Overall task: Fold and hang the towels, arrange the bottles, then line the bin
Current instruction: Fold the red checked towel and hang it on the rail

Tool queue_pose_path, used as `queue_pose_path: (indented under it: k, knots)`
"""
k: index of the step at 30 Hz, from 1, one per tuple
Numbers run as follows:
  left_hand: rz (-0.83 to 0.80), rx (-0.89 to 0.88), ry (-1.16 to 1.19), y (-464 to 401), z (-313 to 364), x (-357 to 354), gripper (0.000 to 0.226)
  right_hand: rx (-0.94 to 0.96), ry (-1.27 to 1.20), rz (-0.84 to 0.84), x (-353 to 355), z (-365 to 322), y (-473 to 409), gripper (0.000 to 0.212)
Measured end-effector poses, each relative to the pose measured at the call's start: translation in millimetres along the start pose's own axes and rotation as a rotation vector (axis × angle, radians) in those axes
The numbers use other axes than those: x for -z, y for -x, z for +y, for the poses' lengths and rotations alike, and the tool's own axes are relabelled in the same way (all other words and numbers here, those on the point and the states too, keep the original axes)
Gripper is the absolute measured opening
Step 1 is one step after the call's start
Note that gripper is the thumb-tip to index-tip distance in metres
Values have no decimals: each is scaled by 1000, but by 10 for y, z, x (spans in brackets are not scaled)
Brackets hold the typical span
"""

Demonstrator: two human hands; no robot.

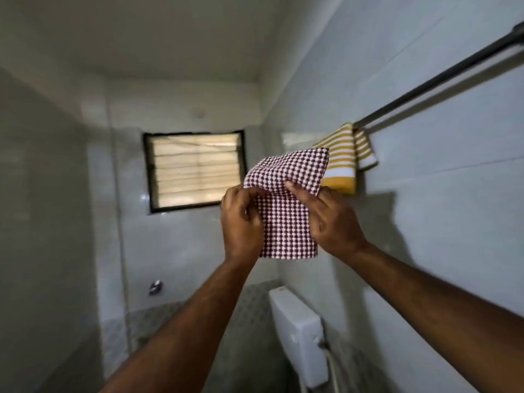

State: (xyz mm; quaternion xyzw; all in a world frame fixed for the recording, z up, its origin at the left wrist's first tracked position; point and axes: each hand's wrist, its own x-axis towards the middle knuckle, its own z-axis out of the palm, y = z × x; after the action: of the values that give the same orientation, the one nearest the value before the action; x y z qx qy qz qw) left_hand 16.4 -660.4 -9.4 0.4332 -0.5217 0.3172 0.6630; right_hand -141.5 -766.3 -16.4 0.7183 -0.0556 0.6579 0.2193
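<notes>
A maroon-and-white checked towel [286,211] is held up in the air in front of me, its top part folded over toward the wall. My left hand [241,222] pinches its left edge, and my right hand [331,219] grips its right edge with a finger laid across the fold. Behind it a yellow-and-white striped towel [344,158] hangs folded over the far end of a dark towel bar [442,78] on the right wall. The checked towel is below and left of the bar, apart from it.
A louvred window [195,170] sits in the far wall. A white toilet cistern [297,333] is mounted low on the right wall with a hose beside it. A metal tap [155,287] sticks out of the far wall at lower left. Tiled walls close in on both sides.
</notes>
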Motion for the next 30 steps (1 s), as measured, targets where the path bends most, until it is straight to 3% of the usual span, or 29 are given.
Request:
queue_pose_path:
  k: [4, 8, 14, 16, 18, 21, 25, 30]
  knots:
    - [90, -56, 194, -285, 184, -751, 44, 207, 278, -11, 324, 620, -352, 65]
    - [142, -1, 357, -621, 310, -1464, 43, 273, 449, 31, 605, 1152, -847, 55]
    - [46, 119, 641, -1264, 577, -2310, 32, 100, 610, -94, 858, 1662, -1635, 64]
    - [-82, 152, 674, -1511, 502, -2552, 31, -20, 766, -241, 886, 1755, -1817, 51]
    - [-317, 201, 591, -1668, 404, -2733, 30, -179, 991, -454, 897, 1784, -1916, 33]
    - [-617, 259, 505, -1723, 299, -2849, 13, -322, 1204, -629, 866, 1854, -1995, 46]
    - [-597, 228, 540, -1750, 181, -2919, 10, -192, 1179, -819, 739, 1974, -2089, 45]
    - [-541, 143, 412, -1877, 112, -3025, 18, -482, 871, -1094, 816, 1925, -2325, 38]
